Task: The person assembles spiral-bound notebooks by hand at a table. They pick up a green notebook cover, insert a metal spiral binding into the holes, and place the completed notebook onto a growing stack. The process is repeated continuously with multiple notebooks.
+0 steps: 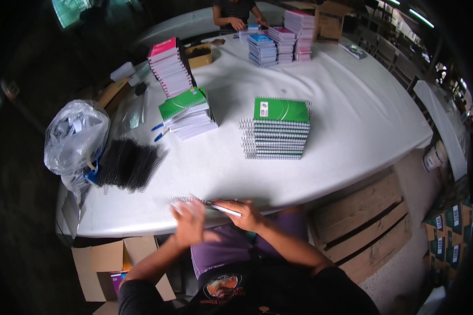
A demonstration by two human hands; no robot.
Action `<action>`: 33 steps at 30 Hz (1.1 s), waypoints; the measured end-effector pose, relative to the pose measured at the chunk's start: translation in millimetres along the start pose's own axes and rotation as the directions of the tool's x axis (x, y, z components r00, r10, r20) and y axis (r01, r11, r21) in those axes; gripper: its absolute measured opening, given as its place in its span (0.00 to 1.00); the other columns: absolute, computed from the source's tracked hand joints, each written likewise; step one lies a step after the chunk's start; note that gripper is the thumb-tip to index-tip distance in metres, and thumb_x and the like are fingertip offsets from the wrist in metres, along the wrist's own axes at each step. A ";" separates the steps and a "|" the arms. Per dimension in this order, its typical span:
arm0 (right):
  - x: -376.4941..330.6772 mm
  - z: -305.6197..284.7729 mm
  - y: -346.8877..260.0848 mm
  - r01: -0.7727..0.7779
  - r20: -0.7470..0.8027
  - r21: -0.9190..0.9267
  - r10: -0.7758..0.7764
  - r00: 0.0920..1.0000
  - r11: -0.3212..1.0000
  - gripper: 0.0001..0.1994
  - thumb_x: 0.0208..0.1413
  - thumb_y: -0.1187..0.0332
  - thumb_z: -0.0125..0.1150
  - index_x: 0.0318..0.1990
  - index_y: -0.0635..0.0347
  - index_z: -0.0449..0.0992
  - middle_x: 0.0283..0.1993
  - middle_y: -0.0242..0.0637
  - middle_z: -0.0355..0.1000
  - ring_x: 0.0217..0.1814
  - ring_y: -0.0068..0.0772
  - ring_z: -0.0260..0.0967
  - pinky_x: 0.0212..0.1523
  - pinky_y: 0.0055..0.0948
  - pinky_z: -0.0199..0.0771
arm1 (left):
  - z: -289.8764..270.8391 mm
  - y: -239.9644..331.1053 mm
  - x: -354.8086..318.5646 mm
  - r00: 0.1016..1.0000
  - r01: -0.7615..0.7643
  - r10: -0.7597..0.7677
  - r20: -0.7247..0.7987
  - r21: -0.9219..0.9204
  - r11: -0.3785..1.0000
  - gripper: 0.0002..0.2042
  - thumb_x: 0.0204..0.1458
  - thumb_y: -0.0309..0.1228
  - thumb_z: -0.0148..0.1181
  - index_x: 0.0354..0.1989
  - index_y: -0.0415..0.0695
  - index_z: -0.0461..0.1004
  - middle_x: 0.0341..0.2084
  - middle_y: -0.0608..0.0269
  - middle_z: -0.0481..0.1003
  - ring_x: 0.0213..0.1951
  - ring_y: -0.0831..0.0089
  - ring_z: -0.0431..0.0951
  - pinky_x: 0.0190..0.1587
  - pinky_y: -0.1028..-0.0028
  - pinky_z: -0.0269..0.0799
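At the table's near edge my right hand (243, 214) grips a thin notebook (227, 209), seen almost edge-on. A wire spiral coil (185, 199) runs along its far edge and sticks out to the left, blurred. Right beside that coil is my left hand (190, 221), smeared by motion, so its grip on anything cannot be made out. Beyond my hands stands a neat stack of green-covered spiral notebooks (281, 109), coil ends poking out at its sides. To the left lies a heap of black spiral coils (129, 165).
Green notebooks (186, 113) lie loosely stacked near two blue pens (161, 135). Behind them rises a tall pink-topped stack (168, 65). A clear plastic bag (76, 136) sits at the left. Across the table a person (235, 18) handles notebooks beside more stacks (281, 44). An open carton (108, 257) stands below.
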State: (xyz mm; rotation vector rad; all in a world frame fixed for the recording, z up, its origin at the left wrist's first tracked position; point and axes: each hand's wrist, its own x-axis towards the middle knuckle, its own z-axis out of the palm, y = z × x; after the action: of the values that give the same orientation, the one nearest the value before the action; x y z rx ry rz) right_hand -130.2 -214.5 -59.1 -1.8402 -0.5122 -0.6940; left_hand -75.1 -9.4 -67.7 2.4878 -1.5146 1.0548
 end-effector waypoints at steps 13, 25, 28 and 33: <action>0.6 31.7 -12.1 -0.080 0.011 0.062 0.079 0.997 0.995 0.21 0.44 0.80 0.57 0.49 0.57 0.70 0.43 0.43 0.73 0.41 0.44 0.73 0.40 0.34 0.74 | 12.2 5.0 12.7 0.979 0.178 -0.203 -0.020 -0.403 0.897 0.54 0.41 0.70 0.40 0.59 0.26 0.44 0.59 0.28 0.40 0.60 0.27 0.37 0.57 0.38 0.31; 11.1 14.6 -8.8 -0.130 -0.012 0.115 0.132 0.991 0.985 0.20 0.45 0.77 0.57 0.50 0.60 0.69 0.45 0.44 0.71 0.44 0.44 0.71 0.43 0.33 0.72 | -5.7 23.4 16.7 0.991 -0.135 0.122 -0.059 -0.444 0.886 0.51 0.40 0.68 0.44 0.60 0.31 0.51 0.59 0.28 0.41 0.60 0.32 0.43 0.58 0.39 0.35; 7.8 24.7 1.2 -0.114 0.081 0.006 0.113 0.990 0.993 0.21 0.44 0.75 0.58 0.50 0.59 0.69 0.45 0.46 0.71 0.46 0.45 0.70 0.46 0.35 0.71 | -0.4 -1.0 70.7 0.880 0.159 -0.344 -0.327 -0.479 0.863 0.51 0.43 0.69 0.37 0.61 0.29 0.46 0.60 0.29 0.38 0.62 0.35 0.37 0.59 0.42 0.32; 17.5 17.6 7.2 -0.260 0.052 0.244 0.255 0.966 0.934 0.17 0.47 0.78 0.55 0.47 0.62 0.70 0.37 0.45 0.74 0.37 0.32 0.74 0.37 0.27 0.72 | 8.4 37.8 8.9 1.000 -0.004 0.008 0.004 -0.630 0.777 0.42 0.46 0.53 0.54 0.61 0.33 0.49 0.60 0.40 0.49 0.60 0.39 0.49 0.61 0.49 0.38</action>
State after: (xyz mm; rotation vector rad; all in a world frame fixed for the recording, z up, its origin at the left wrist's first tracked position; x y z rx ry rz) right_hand -108.8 -200.1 -57.2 -1.6399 -0.3441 -0.4142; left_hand -98.3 -39.0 -80.4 2.0020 -1.5424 0.4138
